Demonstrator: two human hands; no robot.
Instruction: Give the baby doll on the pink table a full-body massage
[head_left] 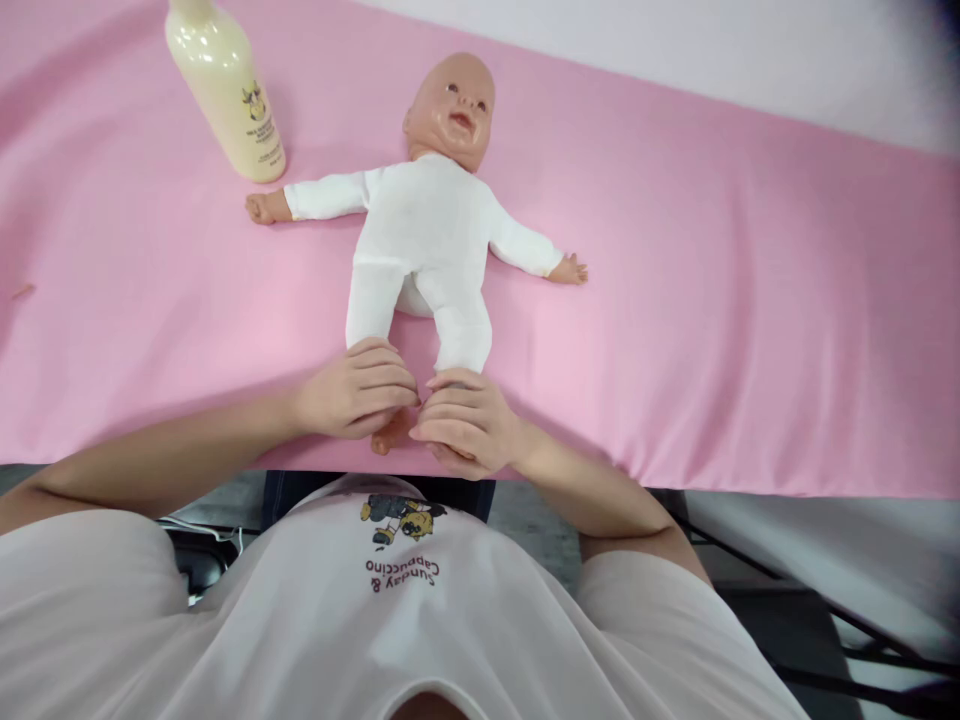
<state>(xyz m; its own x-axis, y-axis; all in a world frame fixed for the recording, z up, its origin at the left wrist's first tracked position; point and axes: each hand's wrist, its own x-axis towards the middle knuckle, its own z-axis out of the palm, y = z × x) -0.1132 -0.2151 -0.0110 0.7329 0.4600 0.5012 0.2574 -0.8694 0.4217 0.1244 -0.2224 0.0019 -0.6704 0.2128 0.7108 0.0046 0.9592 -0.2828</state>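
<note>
- pink cloth [750, 330] is spread over the table, covering nearly the whole width of the view; front edge hangs just ahead of the person's torso
- baby doll [424, 245] in a white suit is laid face-up at cloth centre; long axis runs away from the person, head at the far end, feet at the near edge, tilted slightly so the head sits a bit to the right of the legs
- doll arms are spread out to both sides, approx perpendicular to the body axis; they lie flat on the cloth, untouched
- cream lotion bottle [225, 90] is seen far-left, just beside the doll's outstretched hand; upright or leaning can't be told due to view distortion; well apart from both hands
- key relation: doll lies straight ahead of the hands, only its foot end within the grip; torso and head further out along the same axis
- left hand [360, 390] is curled palm-down over the end of the doll leg on that side, fingers closed around ankle/foot; a bare foot tip [390, 435] shows just beneath it
- right hand [465, 420] is cupped narrow around the other foot, thumb underneath, foot mostly hidden
- both hands are touching each other at the knuckles, side by side, approx equally near the doll; neither is nearer to the torso
</note>
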